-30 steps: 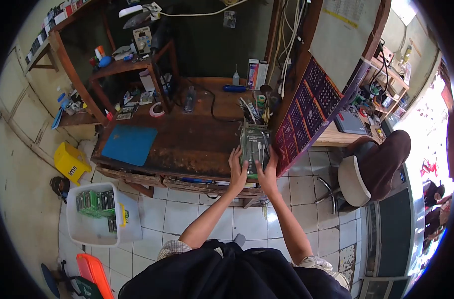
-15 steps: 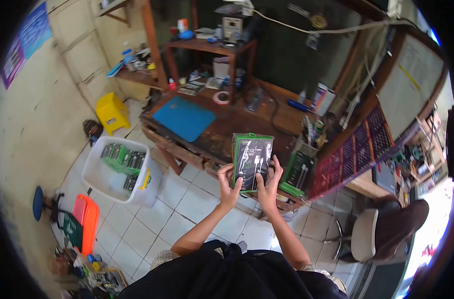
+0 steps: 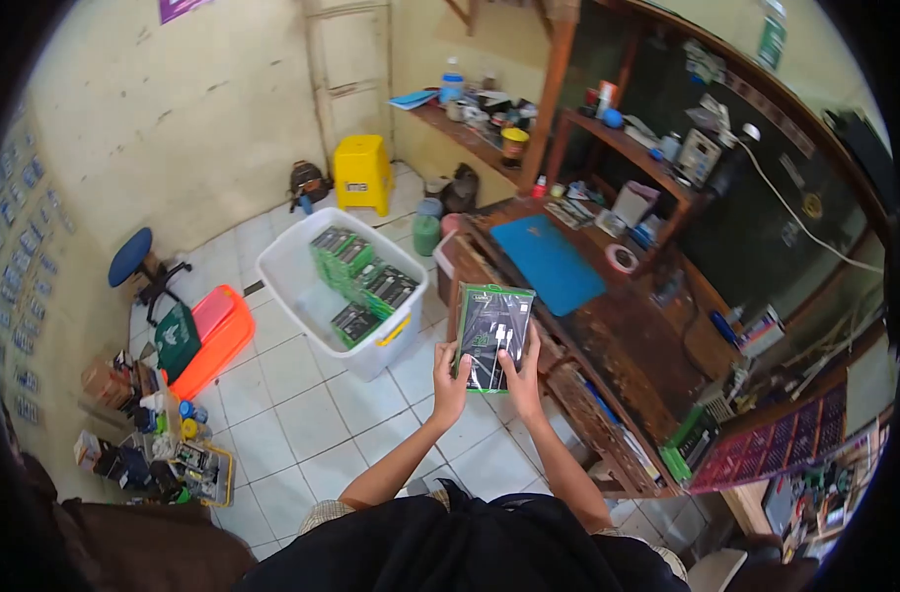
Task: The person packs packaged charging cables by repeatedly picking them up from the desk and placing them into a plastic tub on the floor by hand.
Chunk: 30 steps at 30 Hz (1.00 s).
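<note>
A plastic-wrapped black-and-green charging cable box (image 3: 495, 321) is held upright in front of me, a white cable pictured on its face. My left hand (image 3: 450, 383) grips its lower left side, thumb on the front. On the opposite side, my right hand (image 3: 522, 383) clasps it the same way. The fingers behind the box are hidden. Beyond my left hand, a white plastic tub (image 3: 369, 363) with a yellow handle stands on the floor. Inside it lie stacks of similar green-and-black boxes (image 3: 366, 276), with bare tub floor showing on the left.
To the right is a wooden desk (image 3: 628, 326) with a blue mat (image 3: 547, 264). More green-and-black boxes (image 3: 689, 442) sit at its near corner. A yellow stool (image 3: 363, 176) stands behind the tub; an orange lid (image 3: 218, 335) leans at the left.
My view has swung left, so the tub appears closer to the middle and the desk farther right. Both hands keep hold of the box throughout.
</note>
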Available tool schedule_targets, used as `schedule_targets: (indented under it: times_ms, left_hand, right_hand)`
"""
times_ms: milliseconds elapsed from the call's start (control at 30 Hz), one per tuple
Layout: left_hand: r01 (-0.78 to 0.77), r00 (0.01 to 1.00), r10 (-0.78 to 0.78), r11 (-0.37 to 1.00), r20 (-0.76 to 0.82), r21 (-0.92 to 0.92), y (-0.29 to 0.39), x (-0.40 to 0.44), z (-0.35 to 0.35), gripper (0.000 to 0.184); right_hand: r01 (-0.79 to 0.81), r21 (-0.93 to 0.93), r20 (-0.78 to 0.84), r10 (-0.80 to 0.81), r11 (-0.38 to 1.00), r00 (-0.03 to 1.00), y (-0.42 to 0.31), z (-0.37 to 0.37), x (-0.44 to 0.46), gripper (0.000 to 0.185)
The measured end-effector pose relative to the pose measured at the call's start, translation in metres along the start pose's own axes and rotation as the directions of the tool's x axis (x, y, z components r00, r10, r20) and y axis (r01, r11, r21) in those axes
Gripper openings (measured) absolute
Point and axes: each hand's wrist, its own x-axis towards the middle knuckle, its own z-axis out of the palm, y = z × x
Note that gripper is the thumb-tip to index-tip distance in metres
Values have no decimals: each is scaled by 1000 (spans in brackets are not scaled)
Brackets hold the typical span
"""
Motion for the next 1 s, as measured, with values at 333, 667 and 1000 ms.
schedule_targets:
  times_ms: [333, 667, 1000]
  left_hand:
    - [70, 930, -21, 990, -368, 121, -52, 56, -132, 17]
    - [175, 899, -217, 974, -380, -141, -97, 150, -216, 17]
    - [367, 844, -340, 930, -415, -15, -136, 249, -292, 23]
  right_hand:
    - [-68, 15, 169, 65, 998, 983, 85, 154, 35, 38]
    - [-226, 96, 281, 192, 969, 940, 101, 265, 109, 34]
    - [-351, 84, 347, 303, 933, 888, 175, 365, 188, 39]
